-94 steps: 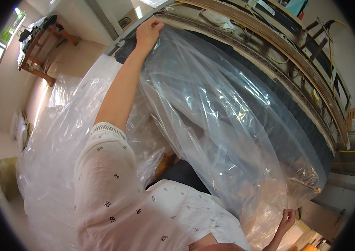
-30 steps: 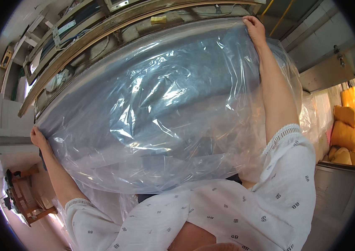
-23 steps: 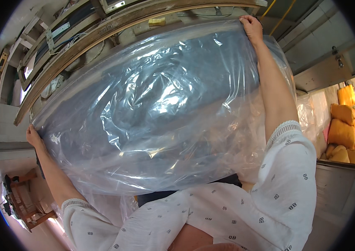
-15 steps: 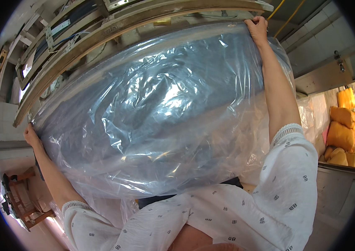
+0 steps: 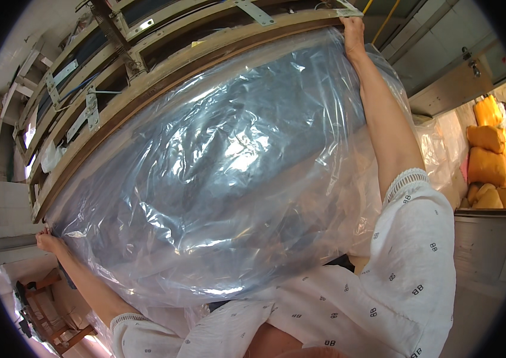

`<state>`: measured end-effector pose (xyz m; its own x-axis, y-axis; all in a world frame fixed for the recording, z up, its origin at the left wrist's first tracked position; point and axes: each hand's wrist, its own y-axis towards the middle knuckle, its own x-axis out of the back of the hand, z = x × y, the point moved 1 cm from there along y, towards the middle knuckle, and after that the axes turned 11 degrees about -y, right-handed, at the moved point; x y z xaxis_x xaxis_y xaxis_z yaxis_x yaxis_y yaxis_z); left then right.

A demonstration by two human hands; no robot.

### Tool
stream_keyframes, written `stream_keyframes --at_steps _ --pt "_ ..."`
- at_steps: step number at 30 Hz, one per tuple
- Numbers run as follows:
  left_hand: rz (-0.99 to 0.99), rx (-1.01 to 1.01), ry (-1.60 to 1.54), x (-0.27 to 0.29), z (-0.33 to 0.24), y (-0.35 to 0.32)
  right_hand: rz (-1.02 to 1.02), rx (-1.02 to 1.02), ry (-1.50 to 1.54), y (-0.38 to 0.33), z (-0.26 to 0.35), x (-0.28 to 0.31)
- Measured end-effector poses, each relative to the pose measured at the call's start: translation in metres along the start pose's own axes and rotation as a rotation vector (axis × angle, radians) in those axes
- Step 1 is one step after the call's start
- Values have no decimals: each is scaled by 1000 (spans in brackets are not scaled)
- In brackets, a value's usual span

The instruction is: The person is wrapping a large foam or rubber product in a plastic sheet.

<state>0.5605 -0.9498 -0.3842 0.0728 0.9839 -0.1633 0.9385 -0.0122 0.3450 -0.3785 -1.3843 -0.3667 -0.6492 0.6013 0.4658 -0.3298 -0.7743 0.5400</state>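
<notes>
A wide sheet of clear, wrinkled plastic film (image 5: 223, 179) stretches between my two raised arms, with a dark surface showing through it. My left hand (image 5: 51, 241) is closed at the film's far left corner, just below the left end of a long curved-looking wooden bar (image 5: 145, 102). My right hand (image 5: 353, 34) is closed at the far right corner, close against the bar's right end; whether it also grips the bar I cannot tell. The film's near part hangs down toward my body.
Beyond the bar lies a wooden frame with metal brackets (image 5: 255, 12). Yellow bundles (image 5: 487, 161) are stacked at the right behind more clear plastic. A brown wooden stool or rack (image 5: 47, 310) stands at lower left. Yellow cords (image 5: 381, 27) hang at the upper right.
The wooden bar has come down closer to the film's far edge. My left hand has shifted nearer to me; my right hand has moved slightly left and up. The view has also shifted somewhat.
</notes>
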Motion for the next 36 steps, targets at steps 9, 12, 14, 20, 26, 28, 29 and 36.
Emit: stream_keyframes --at_steps 9,12,14,20,26,28,29,36 --pt "551 -4 401 25 -7 3 424 295 -644 -7 33 29" --pt "424 -138 286 24 -54 29 587 388 -856 -28 43 99" --pt "439 -180 475 72 -91 70 964 241 -224 -44 63 119" --pt "825 -553 488 -54 -170 -106 969 94 56 -122 165 186" --pt "1326 -653 -311 -176 -349 -501 994 219 165 -168 231 222" --pt "1574 -97 -582 -183 -351 -537 998 284 199 -174 250 234" --pt "1563 17 -561 -177 -351 -537 1069 325 279 -170 257 243" --pt "1137 -181 -85 -43 -299 -401 1133 548 -413 -207 109 222"
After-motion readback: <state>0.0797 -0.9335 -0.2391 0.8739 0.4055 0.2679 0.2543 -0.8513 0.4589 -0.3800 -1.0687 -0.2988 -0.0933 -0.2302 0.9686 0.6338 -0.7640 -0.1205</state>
